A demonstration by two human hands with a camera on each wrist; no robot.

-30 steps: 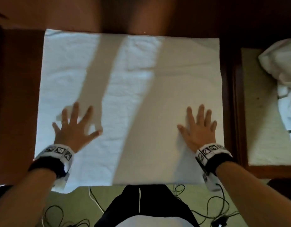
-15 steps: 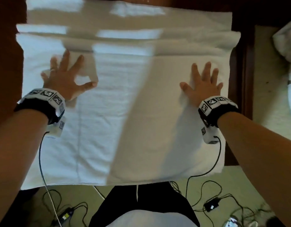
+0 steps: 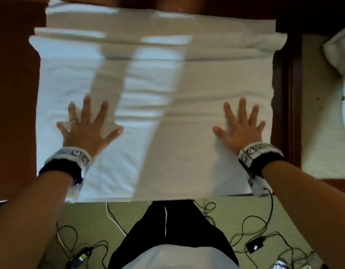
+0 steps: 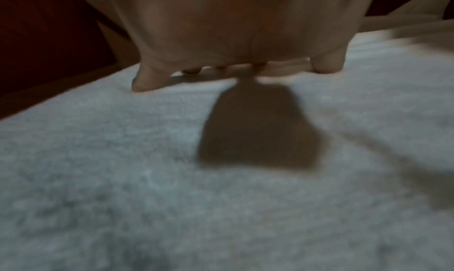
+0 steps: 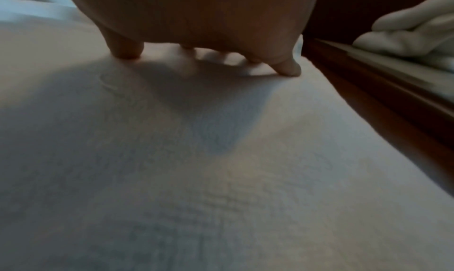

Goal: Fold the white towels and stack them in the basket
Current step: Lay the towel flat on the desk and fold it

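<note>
Both hands, left hand (image 3: 84, 131) and right hand (image 3: 240, 129), are pressing flat, fingers spread wide, smoothing the white towel (image 3: 154, 105) on the table (image 3: 14, 94); it's looking early on, unfolded towels (image 3: 340, 55) waiting far right, no basket in sight.

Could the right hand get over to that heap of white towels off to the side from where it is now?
Probably yes. The right hand lies flat and open on the spread towel, holding nothing, and only a dark wooden edge separates it from the crumpled towels; nothing blocks the way.
</note>
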